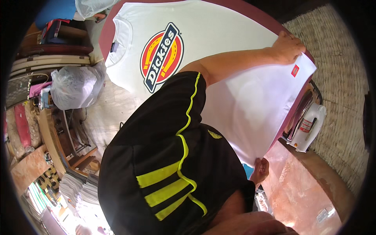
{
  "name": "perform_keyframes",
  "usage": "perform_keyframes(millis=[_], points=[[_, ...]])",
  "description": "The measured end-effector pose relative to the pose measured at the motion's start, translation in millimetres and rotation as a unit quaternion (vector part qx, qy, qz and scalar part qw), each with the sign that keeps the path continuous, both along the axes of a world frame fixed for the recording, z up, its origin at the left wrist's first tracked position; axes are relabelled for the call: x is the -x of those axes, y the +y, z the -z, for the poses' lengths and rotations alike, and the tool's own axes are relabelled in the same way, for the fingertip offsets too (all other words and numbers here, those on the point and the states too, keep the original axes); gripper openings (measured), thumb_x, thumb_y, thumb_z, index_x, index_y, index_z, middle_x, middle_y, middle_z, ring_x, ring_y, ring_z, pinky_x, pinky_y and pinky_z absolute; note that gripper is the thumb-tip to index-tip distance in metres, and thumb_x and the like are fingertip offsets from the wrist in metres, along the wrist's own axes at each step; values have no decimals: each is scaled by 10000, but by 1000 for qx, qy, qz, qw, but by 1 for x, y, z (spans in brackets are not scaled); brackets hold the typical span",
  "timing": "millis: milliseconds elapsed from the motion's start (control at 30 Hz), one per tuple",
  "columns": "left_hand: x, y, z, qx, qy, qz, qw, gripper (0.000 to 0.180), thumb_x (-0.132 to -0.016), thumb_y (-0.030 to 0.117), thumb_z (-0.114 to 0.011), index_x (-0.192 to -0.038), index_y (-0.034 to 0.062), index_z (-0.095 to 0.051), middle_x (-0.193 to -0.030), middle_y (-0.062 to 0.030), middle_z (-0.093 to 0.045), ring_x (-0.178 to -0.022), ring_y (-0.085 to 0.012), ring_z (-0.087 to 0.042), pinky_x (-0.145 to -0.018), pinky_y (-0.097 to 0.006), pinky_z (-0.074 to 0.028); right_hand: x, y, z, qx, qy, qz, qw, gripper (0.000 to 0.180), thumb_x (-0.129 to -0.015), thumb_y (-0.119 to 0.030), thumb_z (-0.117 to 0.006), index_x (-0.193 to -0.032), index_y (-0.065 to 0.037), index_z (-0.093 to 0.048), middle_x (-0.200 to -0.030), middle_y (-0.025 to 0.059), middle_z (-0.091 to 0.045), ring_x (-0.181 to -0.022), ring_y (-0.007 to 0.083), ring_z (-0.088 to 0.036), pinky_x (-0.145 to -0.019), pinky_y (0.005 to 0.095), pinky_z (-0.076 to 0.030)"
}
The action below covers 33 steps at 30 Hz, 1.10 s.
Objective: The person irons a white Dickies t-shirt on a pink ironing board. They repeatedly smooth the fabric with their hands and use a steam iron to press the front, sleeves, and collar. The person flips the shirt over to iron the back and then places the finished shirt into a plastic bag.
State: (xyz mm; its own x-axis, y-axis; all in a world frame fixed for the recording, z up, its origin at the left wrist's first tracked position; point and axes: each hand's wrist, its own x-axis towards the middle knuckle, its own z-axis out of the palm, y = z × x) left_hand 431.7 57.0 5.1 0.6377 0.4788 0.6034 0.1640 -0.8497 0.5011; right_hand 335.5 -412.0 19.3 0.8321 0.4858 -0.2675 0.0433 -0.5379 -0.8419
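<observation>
A white T-shirt (231, 35) with a round red, yellow and dark blue print lies spread over a maroon ironing board (105, 35). Its collar is at the left and its hem at the right. My left hand (288, 47), arm stretched across the shirt, is closed on fabric along the far edge near the hem, beside a small red tag. Lower down, my right hand (260, 171) pinches the near corner of the hem, most of that arm being hidden by my black sleeve and body. The fabric between my hands hangs fairly taut.
A white iron (308, 127) rests past the hem at the right end of the board. Grey textured matting (333, 66) covers the right side. On the left are a stuffed clear plastic bag (78, 88), stacked grey cloth (80, 190) and shelving. Part of another person shows at the top left.
</observation>
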Motion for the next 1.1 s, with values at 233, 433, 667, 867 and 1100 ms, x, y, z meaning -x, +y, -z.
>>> perform_keyframes(millis=[233,433,667,867,1100], points=[[-41,-30,-5,38,-20,84,996,207,-909,247,-665,-1110,198,-653,-1106,-31,-637,-1173,-254,-553,-938,-501,-367,-62,-21,-38,222,-17,-161,962,130,-953,-117,-641,-1008,1,-645,-881,86,-672,-797,129,-631,-715,284,-503],[52,-23,-1,-36,22,82,996,544,-848,325,-720,-1351,189,-563,-1295,-119,-573,-1308,-349,-476,-973,-573,-357,-151,35,-87,174,-476,-102,856,374,-981,-251,-667,-1256,0,-629,-1195,163,-661,-1032,276,-626,-850,387,-527],[306,14,-28,-18,8,-189,982,216,-838,196,-756,-979,64,-659,-972,-137,-650,-963,-358,-599,-803,-459,-471,-166,102,-75,140,-630,-121,754,469,-944,-296,-691,-1300,-10,-587,-1288,202,-599,-1206,380,-549,-1027,485,-439],[448,-93,-47,625,246,85,736,249,-982,210,-641,-1011,-25,-715,-750,-56,-678,-671,-95,-623,-568,-252,-477,-111,278,-35,-54,-502,-299,810,428,-917,-94,-672,-1325,-16,-567,-1337,216,-586,-1264,394,-544,-1060,476,-448],[462,-185,8,670,275,68,686,311,-974,285,-638,-1163,40,-679,-1039,-130,-726,-947,-223,-678,-834,-355,-526,-182,369,-9,80,-591,-388,703,343,-992,-255,-586,-1305,-116,-607,-1223,168,-641,-1134,363,-602,-957,419,-482]])
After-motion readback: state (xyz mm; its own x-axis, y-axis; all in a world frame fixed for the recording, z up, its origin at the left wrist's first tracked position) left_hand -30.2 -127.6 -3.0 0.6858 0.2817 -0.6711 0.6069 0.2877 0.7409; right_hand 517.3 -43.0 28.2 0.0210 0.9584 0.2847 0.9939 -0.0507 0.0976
